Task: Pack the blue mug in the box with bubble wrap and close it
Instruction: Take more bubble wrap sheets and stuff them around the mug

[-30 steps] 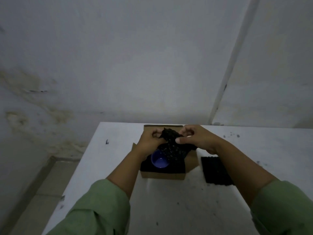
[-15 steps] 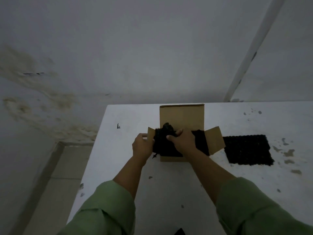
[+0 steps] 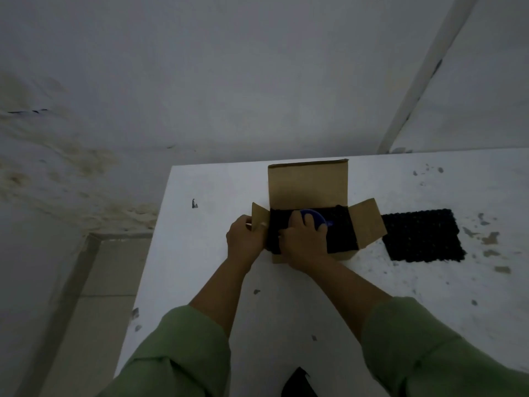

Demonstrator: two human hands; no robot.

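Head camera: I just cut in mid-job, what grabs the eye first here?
An open cardboard box sits mid-table, its rear flap upright, with both hands at it: the right hand presses into black bubble wrap beside the blue mug, and the left hand grips the left flap. A spare black bubble wrap sheet lies flat to the right on the stained white table.

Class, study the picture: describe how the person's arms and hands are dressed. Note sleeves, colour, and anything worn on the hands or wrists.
Both arms wear loose, light green long sleeves, the left sleeve and right sleeve pushed up so the forearms are bare. The left hand and right hand are bare: no gloves, and no watch, ring or bracelet that can be seen in the dim light.
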